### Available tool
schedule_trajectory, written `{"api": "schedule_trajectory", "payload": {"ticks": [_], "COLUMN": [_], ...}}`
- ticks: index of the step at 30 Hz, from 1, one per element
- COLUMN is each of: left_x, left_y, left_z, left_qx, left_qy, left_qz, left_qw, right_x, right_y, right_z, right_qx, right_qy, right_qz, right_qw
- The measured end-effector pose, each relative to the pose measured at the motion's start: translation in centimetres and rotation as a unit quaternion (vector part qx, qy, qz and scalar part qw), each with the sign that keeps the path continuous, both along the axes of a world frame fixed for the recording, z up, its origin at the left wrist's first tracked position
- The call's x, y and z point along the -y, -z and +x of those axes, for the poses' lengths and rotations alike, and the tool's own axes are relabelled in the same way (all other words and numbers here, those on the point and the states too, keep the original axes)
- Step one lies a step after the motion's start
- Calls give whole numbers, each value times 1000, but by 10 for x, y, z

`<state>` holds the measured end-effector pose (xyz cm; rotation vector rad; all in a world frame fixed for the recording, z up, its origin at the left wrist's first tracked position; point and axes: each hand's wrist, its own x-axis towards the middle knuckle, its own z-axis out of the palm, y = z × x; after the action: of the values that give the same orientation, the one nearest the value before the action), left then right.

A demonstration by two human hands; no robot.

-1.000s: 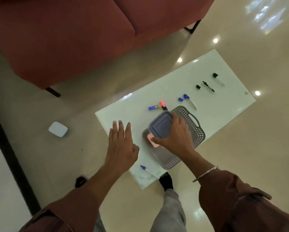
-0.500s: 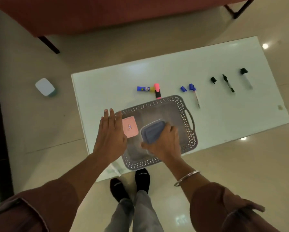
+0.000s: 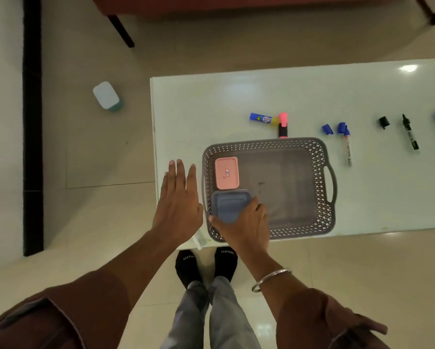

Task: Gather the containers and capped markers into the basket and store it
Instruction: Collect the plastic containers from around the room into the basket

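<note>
A grey perforated basket (image 3: 319, 157) sits on the white table (image 3: 211, 109) near its front edge. Inside, at the left end, lie a pink container (image 3: 226, 172) and a blue-grey container (image 3: 230, 205). My right hand (image 3: 246, 222) grips the blue-grey container in the basket's near left corner. My left hand (image 3: 178, 200) hovers flat with fingers spread just left of the basket. Behind the basket lie a blue glue stick (image 3: 260, 118) and a pink highlighter (image 3: 283, 124). To the right lie a blue marker (image 3: 347, 147) with loose blue caps (image 3: 327, 129), and a black marker (image 3: 410, 133) with a loose black cap (image 3: 384, 122).
A white and teal container (image 3: 107, 96) stands on the tiled floor left of the table. A red sofa (image 3: 236, 3) with dark legs runs along the top. A marker lies half hidden at the table's front left corner (image 3: 198, 241). My socked feet (image 3: 206, 263) are below the table edge.
The view has swung and moved closer. My right hand lowered the blue-grey container into the basket's near left corner beside the pink one. My left hand shifted from the basket rim to its left.
</note>
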<state>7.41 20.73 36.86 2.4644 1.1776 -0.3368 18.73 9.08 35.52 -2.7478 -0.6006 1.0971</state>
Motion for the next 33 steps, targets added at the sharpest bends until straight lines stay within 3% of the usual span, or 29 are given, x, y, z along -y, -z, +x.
{"api": "schedule_trajectory", "payload": {"ticks": [8, 14, 18, 26, 33], "left_x": [-31, -99, -161, -340, -479], "left_y": [-50, -101, -96, -55, 37], "left_z": [-46, -118, -162, -271, -301], "left_qx": [2, -33, -24, -3, -7], "left_qy": [-73, -136, -159, -188, -119], "left_qz": [9, 59, 64, -2, 34], "left_qw": [997, 988, 985, 982, 992], "right_x": [-19, -123, -207, -409, -544], "right_y": [-45, -112, -127, -99, 1], "right_z": [5, -35, -74, -179, -230], "right_qx": [45, 48, 36, 31, 22], "right_qy": [-68, -148, -198, -214, -222], "right_qz": [25, 111, 154, 145, 150], "right_qw": [996, 982, 967, 966, 963]}}
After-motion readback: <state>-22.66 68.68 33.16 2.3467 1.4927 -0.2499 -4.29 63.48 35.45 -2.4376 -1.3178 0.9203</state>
